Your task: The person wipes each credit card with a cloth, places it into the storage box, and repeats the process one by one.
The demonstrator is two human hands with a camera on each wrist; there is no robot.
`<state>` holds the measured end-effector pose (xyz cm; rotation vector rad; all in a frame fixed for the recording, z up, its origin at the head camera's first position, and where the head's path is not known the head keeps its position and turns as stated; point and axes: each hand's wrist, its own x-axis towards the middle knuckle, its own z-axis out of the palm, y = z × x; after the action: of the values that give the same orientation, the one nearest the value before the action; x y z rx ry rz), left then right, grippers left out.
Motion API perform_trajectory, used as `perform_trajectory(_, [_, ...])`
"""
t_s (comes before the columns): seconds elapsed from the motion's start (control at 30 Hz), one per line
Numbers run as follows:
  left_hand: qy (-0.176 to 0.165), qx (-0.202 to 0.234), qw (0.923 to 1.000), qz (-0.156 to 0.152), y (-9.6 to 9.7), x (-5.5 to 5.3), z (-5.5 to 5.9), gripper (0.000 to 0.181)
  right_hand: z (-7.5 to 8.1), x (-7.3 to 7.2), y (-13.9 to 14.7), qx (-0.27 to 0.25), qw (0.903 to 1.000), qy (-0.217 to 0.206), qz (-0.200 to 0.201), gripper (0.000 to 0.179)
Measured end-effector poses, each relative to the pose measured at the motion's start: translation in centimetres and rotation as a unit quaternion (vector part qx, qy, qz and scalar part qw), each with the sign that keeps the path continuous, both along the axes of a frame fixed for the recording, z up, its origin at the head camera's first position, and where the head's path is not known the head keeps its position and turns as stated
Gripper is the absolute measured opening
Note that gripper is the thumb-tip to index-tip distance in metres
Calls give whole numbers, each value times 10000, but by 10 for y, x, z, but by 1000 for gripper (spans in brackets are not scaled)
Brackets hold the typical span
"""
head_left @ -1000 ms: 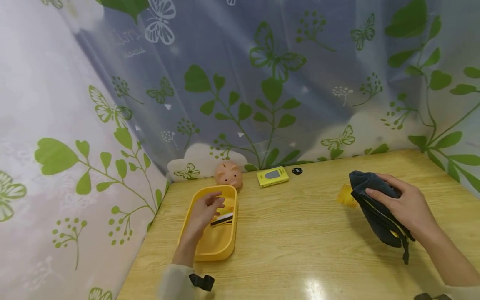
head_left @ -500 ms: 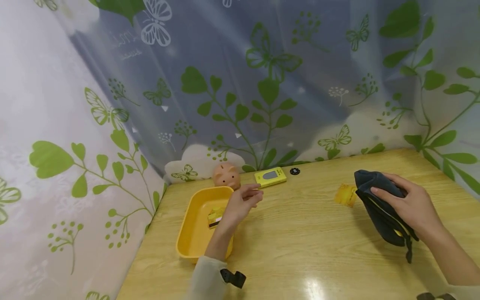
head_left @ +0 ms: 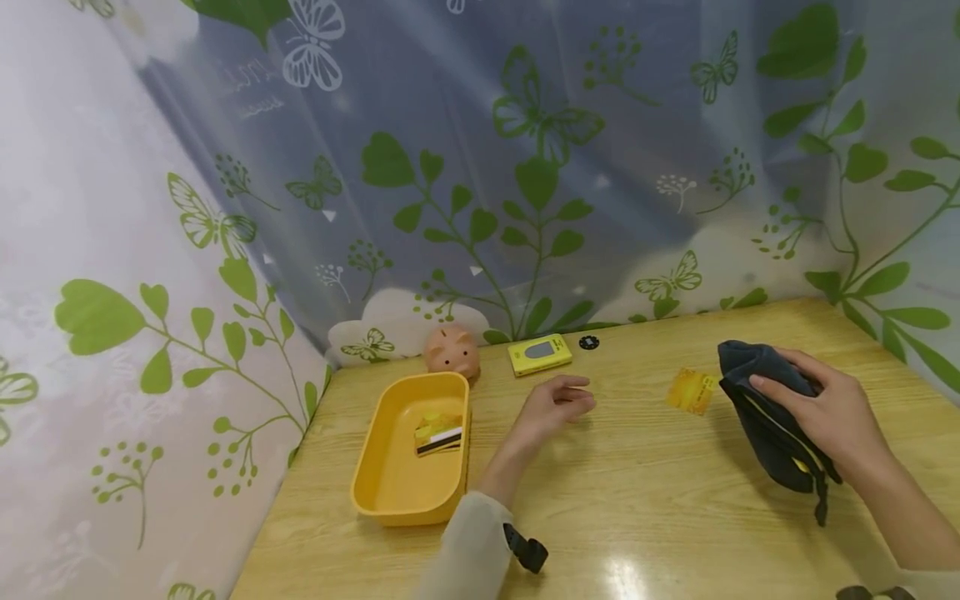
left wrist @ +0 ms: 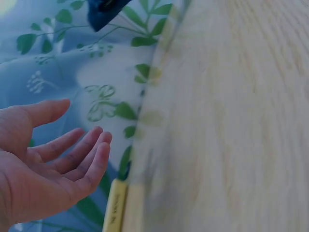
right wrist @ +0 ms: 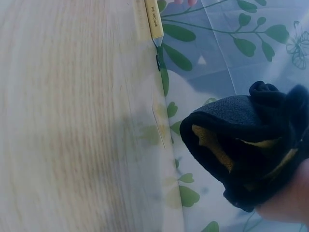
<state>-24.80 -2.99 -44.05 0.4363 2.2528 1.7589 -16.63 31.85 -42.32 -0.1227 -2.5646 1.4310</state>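
Note:
My left hand [head_left: 551, 410] is over the middle of the table, right of the yellow bin. Its fingers are relaxed and loosely bent, and the palm holds nothing in the left wrist view. In my right hand [head_left: 836, 408] is a dark blue zip pouch [head_left: 765, 417], gripped between thumb and fingers above the table. The pouch's mouth gapes in the right wrist view, showing yellow lining [right wrist: 212, 147] inside. A yellow-gold card [head_left: 691, 392] lies flat on the table just left of the pouch. More cards [head_left: 438, 433] lie in the yellow bin [head_left: 362, 479].
Behind the bin sits a pink piggy bank [head_left: 452, 352]. To its right are a small yellow book [head_left: 540, 355] and a black round disc [head_left: 588, 342]. A printed curtain [head_left: 465, 167] rises along the back and left edges of the wooden table [head_left: 622, 492].
My left hand has moved right, from over the bin to the middle of the table. My right hand and the pouch have shifted slightly right, exposing more of the card.

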Motion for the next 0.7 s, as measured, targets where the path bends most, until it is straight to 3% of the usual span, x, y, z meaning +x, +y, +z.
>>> perform_trajectory(0.2, [-296, -8, 9993, -239, 26, 0, -10, 39, -3, -1, 0, -99, 9999, -7, -28, 82])
perform_trajectory(0.4, [-328, -122, 9987, -357, 50, 2, -16, 41, -5, -1, 1, -83, 9999, -31, -73, 83])
perform_trajectory(0.7, [-379, -817, 9947, -506, 91, 4, -22, 37, -4, 0, 2, -180, 9998, -18, -101, 82])
